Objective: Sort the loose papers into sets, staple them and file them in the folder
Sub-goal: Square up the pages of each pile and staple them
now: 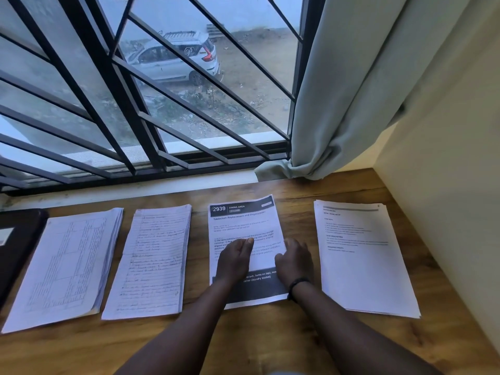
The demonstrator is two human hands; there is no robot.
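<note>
- I am looking down at 4 piles of paper lying in a row on the wooden counter (270, 334), so I am judging the sorting to be close to done and the stapling not yet begun.
- From the left, I am seeing the ruled table pile (65, 266), the handwritten pile (154, 261), the printed sheet headed 2939 (243, 223) and the typed pile (362, 255), each lying just beside the next without touching.
- My left hand (234, 259) is lying on the middle of the 2939 sheet with the fingers straight and together, pressing it flat; its grip is holding nothing.
- My right hand (293, 262) is sitting at that sheet's right edge with the fingers bent down onto the paper; I cannot tell whether it is pinching the edge or only resting on it.
- I am reading this step as squaring up or settling the 2939 sheet in its place.
- A dark flat thing (19, 247) is showing at the far left edge of the counter, touching the corner of the ruled pile; it may be the folder, though I cannot tell for sure.
- No stapler is showing anywhere in view, so the next move is calling for me to find one, then lift 1 pile, align its corners and staple.
- Behind the counter, a barred window (135, 104) and a curtain (351, 90) are filling the upper view.
</note>
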